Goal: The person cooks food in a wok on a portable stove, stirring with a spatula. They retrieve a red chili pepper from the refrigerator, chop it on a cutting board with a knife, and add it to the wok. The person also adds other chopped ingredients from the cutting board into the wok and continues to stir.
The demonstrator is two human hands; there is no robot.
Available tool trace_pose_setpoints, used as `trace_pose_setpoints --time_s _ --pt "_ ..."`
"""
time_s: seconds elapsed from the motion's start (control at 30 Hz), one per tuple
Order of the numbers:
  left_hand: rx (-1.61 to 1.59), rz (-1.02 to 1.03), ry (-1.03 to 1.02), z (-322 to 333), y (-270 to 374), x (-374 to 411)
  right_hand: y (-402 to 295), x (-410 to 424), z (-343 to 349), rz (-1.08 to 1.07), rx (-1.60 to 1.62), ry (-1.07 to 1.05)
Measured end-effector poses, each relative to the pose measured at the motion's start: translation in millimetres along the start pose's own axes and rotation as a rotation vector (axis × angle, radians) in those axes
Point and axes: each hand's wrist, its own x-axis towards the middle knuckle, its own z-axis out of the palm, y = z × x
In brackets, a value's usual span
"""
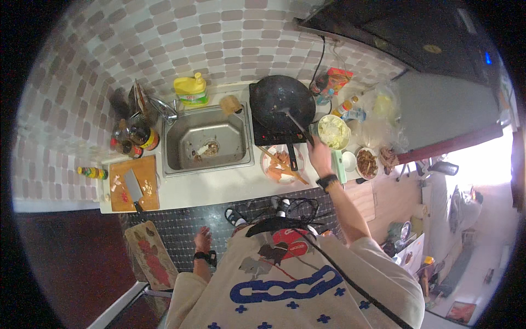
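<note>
My right hand (pixel 319 157) grips the dark handle of a spatula (pixel 298 123), whose head rests inside a black wok (pixel 267 100). The wok stands on an induction cooktop (pixel 269 137) with a small red light lit. Its handle (pixel 292 158) juts out over a plate (pixel 267 174) of sliced orange-pink food, with wooden chopsticks (pixel 298 177) laid across it. Right of the spatula is a green-handled pan (pixel 340 164) filled with chopped pale-green vegetable (pixel 333 130). My left hand (pixel 202 239) hangs low over the floor, holding nothing, its fingers loosely bent.
A steel sink (pixel 205 160) with food scraps lies left of the cooktop. On a cutting board (pixel 154 177) rests a cleaver (pixel 132 185) beside chopped bits. Bottles (pixel 345 107), a white bowl (pixel 349 161) and a bowl of brown food (pixel 367 163) stand at right. The range hood (pixel 370 37) overhangs.
</note>
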Motion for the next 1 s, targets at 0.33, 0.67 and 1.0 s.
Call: trace_pose_setpoints --time_s 0.33,0.67,1.0 --pt "-0.177 0.013 0.147 -14 -38 -15 9 -5 10 -0.035 -0.018 0.161" --pt "-0.118 0.032 0.106 -11 -41 -40 -7 -4 2 -0.062 0.053 0.016" --pt "-0.059 -0.058 0.092 -25 -60 -42 3 48 39 -0.019 -0.074 0.030"
